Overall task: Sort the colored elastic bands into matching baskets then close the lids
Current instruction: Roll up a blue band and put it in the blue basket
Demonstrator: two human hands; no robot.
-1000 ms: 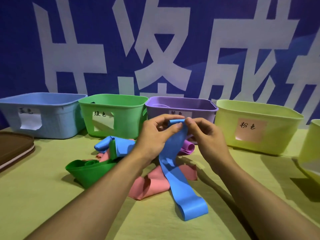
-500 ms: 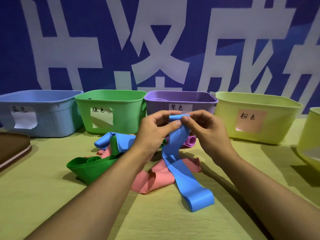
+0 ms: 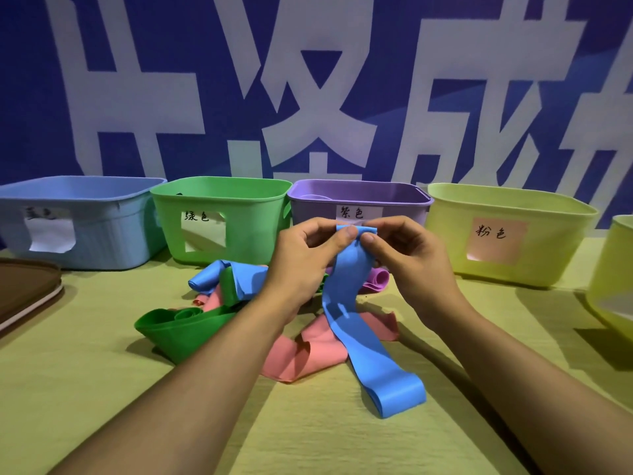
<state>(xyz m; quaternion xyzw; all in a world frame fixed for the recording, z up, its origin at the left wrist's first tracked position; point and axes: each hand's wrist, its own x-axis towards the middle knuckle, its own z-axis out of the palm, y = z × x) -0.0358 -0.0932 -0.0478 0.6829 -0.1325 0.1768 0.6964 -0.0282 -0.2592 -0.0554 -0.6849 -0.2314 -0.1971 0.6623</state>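
Both hands pinch the top fold of a blue band (image 3: pixel 346 303): the left hand (image 3: pixel 305 258) and right hand (image 3: pixel 407 258) each have thumb and fingers closed on it, above the worktop (image 3: pixel 102 389). Its lower loop rests on a pink band (image 3: pixel 308 351) in the pile. The blue basket (image 3: pixel 85 221) sits far left. Lifting could drag neighbouring bands along, since the tail lies across them; the limp strip might also snag the green basket (image 3: pixel 222 217) in passing.
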